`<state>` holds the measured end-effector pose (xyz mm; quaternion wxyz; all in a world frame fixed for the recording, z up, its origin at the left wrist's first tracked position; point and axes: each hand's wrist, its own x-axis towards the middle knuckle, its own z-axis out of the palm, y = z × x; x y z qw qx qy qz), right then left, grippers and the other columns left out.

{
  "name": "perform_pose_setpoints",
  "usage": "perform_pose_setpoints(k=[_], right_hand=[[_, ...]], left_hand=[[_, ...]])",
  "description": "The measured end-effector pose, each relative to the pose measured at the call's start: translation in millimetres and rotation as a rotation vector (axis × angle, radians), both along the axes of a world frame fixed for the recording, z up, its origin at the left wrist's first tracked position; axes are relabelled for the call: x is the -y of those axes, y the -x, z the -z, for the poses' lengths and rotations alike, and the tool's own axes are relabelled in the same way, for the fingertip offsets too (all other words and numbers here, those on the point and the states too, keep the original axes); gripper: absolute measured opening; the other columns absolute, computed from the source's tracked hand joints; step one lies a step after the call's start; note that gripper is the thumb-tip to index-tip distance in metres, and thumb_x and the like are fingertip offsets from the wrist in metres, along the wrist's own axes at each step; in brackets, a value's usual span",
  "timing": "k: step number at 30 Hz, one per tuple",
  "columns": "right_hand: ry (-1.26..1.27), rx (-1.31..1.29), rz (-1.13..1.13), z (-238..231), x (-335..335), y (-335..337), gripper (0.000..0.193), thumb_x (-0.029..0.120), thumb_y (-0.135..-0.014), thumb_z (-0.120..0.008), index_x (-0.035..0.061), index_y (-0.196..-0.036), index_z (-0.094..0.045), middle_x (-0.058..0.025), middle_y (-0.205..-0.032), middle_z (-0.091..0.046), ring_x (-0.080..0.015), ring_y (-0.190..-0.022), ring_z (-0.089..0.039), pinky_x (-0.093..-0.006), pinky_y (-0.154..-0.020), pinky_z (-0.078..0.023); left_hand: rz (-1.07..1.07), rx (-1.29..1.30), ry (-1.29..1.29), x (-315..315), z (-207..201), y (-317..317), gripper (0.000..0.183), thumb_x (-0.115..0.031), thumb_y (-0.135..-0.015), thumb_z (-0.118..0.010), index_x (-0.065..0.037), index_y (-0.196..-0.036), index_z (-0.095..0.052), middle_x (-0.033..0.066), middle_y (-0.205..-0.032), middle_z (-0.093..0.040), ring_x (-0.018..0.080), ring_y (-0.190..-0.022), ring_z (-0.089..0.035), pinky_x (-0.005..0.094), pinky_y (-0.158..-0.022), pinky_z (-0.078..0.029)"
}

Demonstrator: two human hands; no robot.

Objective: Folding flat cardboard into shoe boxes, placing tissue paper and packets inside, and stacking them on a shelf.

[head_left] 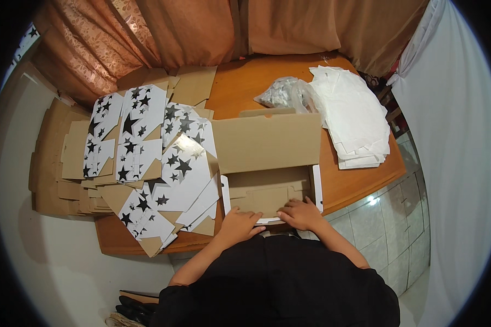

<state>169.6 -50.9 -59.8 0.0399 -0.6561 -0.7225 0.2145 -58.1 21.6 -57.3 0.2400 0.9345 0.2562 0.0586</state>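
Observation:
A cardboard box (267,146), brown inside with white outer sides, stands at the table's front edge. Its lid is raised at the back, and its brown inside faces me. My left hand (238,224) grips the left part of the front wall, fingers over the rim and thumb on the near side. At the right part of that same wall, my right hand (301,214) is closed over the rim with its fingers bent inward. Folds and slots show on the box's brown floor. The outer face of the front wall is mostly hidden by my hands and body.
Left of the box lie flat white cardboard blanks (142,122) printed with black stars, overlapping in piles. More brown cardboard (54,158) is stacked beyond them. A clear plastic bag (286,94) and a pile of white paper sheets (354,117) rest on the wooden table (234,87).

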Motion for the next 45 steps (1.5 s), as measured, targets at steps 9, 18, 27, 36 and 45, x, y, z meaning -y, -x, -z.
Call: perform_pose_setpoints(k=[9,18,27,36,45], right_hand=[[0.613,-0.088,0.141,33,-48,-20,0.080,0.069,-0.080,-0.040,0.0136,-0.137,-0.038,-0.0280,-0.139,-0.030,-0.0407,-0.131,-0.028,-0.0500,-0.107,-0.024],[0.904,0.021,0.044,53,-66,-17,0.107,0.082,-0.072,-0.037,0.0105,-0.146,-0.008,-0.0282,-0.147,-0.009,-0.0378,-0.139,-0.005,-0.0457,-0.110,-0.015],[0.603,-0.101,0.005,59,-90,-26,0.077,0.061,-0.077,-0.054,0.0154,-0.137,-0.038,-0.0241,-0.135,-0.040,-0.0373,-0.124,-0.040,-0.0453,-0.102,-0.032],[-0.132,-0.870,-0.006,-83,-60,-123,0.042,0.027,-0.087,-0.058,0.0047,-0.122,-0.053,-0.0154,-0.113,-0.059,-0.0309,-0.104,-0.056,-0.0372,-0.093,-0.041],[-0.391,-0.106,0.531,31,-49,-265,0.040,0.011,-0.073,-0.060,0.0093,-0.112,-0.055,-0.0098,-0.120,-0.053,-0.0286,-0.120,-0.044,-0.0594,-0.099,-0.027]], left_hand=[[-0.034,-0.451,0.392,-38,26,-43,0.065,-0.055,-0.093,-0.022,-0.011,-0.138,-0.037,0.0202,-0.138,-0.038,0.0362,-0.128,-0.035,0.0489,-0.104,-0.024],[0.083,-0.816,0.377,-63,123,-55,0.096,-0.081,-0.075,-0.023,-0.013,-0.144,-0.023,0.0223,-0.149,-0.009,0.0520,-0.134,0.000,0.0546,-0.110,-0.008],[0.163,-0.799,0.551,-77,107,-75,0.073,-0.062,-0.090,-0.020,-0.011,-0.141,-0.028,0.0188,-0.147,-0.018,0.0404,-0.135,-0.013,0.0454,-0.110,-0.014],[-0.163,-0.296,0.575,-74,-7,-137,0.056,-0.051,-0.092,-0.035,-0.011,-0.128,-0.048,0.0193,-0.133,-0.046,0.0318,-0.123,-0.043,0.0366,-0.103,-0.033],[-0.378,0.008,0.455,-20,-55,-210,0.046,-0.045,-0.089,-0.047,-0.007,-0.113,-0.059,0.0154,-0.102,-0.065,0.0309,-0.096,-0.061,0.0375,-0.080,-0.047]])
